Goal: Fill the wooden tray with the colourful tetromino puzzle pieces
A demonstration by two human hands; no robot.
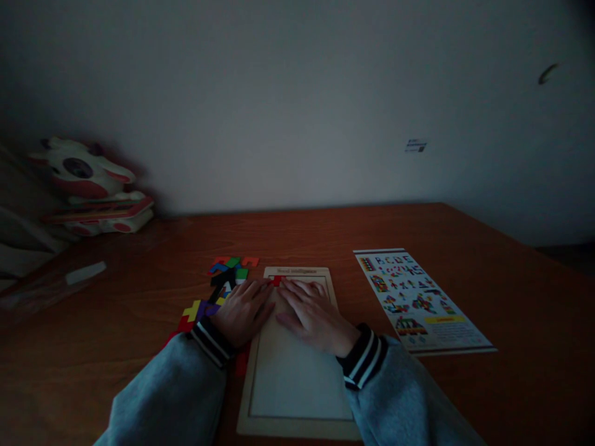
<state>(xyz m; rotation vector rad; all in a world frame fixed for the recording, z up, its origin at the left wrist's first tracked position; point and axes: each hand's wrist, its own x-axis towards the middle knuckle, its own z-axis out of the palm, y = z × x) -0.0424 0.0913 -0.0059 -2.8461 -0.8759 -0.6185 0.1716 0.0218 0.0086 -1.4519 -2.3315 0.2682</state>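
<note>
A red puzzle piece point(277, 281) lies at the top left inside a pale wooden puzzle board point(297, 396). My left hand point(244, 310) reaches over the board's left edge, its fingertips touching or close to that piece. From the other side my right hand point(316, 313) rests low over the board, fingers stretched out and tips at the piece's right. Both thumbs stand apart from the fingers. Loose coloured puzzle pieces point(191, 311) lie left of the board, partly hidden under my left hand and sleeve.
Right of the board lies a printed pattern sheet point(413, 300). A white and red toy keyboard point(111, 214) with an animal figure stands at the back left. A pale strip point(86, 272) lies on the left of the brown table point(511, 334). A wall point(279, 111) rises behind.
</note>
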